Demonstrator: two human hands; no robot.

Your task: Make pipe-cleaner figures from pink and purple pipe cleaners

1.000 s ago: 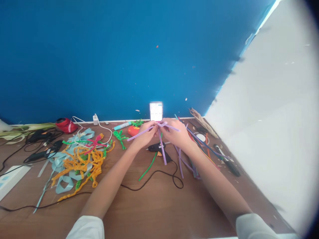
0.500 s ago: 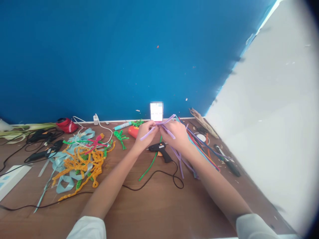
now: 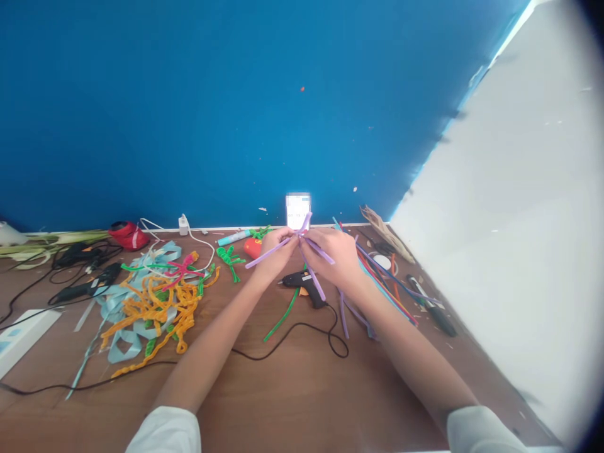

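Between my hands are purple pipe cleaners [image 3: 317, 284] that cross at my fingertips, with loose ends sticking out to several sides. My left hand [image 3: 276, 250] pinches them from the left, and one end lies across its fingers. My right hand [image 3: 334, 253] is closed on them from the right; some of its fingers are hidden. Just below the hands, a black glue gun [image 3: 306, 284] lies on the table beside a green pipe cleaner [image 3: 282, 321]. Behind the hands a lit phone [image 3: 298, 211] leans against the wall.
At left lies a heap of orange pipe cleaners [image 3: 163, 302] and light blue ribbon [image 3: 123, 346]. A white power strip [image 3: 23, 336] sits at the left edge. Coloured pipe cleaners [image 3: 387, 291] and a black marker [image 3: 438, 314] lie at right. The glue gun's cord [image 3: 283, 343] loops across the table.
The purple pipe cleaners have turned in my fingers: one end now points further left, another hangs lower over the glue gun, and one stands up before the phone. Both hands stay nearly in place.
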